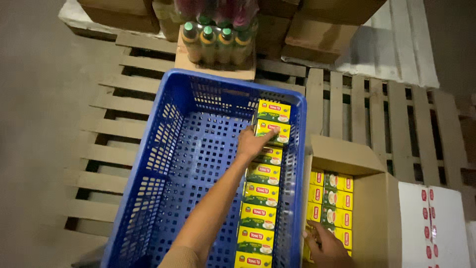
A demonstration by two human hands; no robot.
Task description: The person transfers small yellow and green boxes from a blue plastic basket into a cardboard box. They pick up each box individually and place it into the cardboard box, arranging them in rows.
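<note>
At frame centre the left hand [252, 143] presses fingers flat on a yellow-and-green cardboard tea box [272, 131], seating it in the tidy row along the right wall of the blue perforated plastic crate [163, 149]; lower right, the right hand [327, 248] reaches into the open brown cardboard carton [347, 159], fingers curled onto more glossy boxes; the crate rests on a rough wooden pallet [106, 129].
</note>
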